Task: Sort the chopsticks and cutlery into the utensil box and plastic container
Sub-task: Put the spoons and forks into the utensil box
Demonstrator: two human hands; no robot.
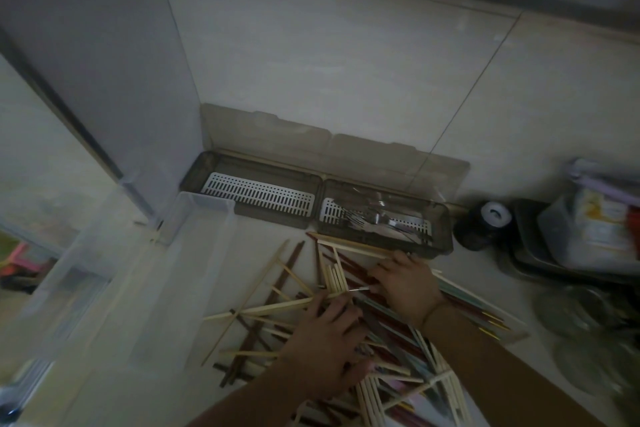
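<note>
Dozens of chopsticks lie in a loose tangle on the pale counter, pale wooden ones crossed over dark brown, red and bluish ones, and both hands are down in the heap. Taking the smoky utensil box as the landmark: it stands open against the wall tiles, lid tilted back, the heap just in front of it, its left compartment showing only a white slotted tray, its right compartment holding metal cutlery, forks by the look of it. The clear plastic container stands to the left of the box, one corner just beside the box's left end; I cannot tell whether anything lies in it. The left hand rests flat over the middle of the pile, fingers spread and fairly straight, pressing rather than gripping. The right hand lies close in front of the box's right compartment, its fingers curled down among the sticks; a thin bright piece shows at its fingertips, but the dim light keeps me from saying whether it is pinched. To my eye this is the picking-out stage, with most of the sticks not yet sorted. The next move calls for closing on one kind, drawing it free without dragging its crossed neighbours, and lifting it over the box's front wall.
</note>
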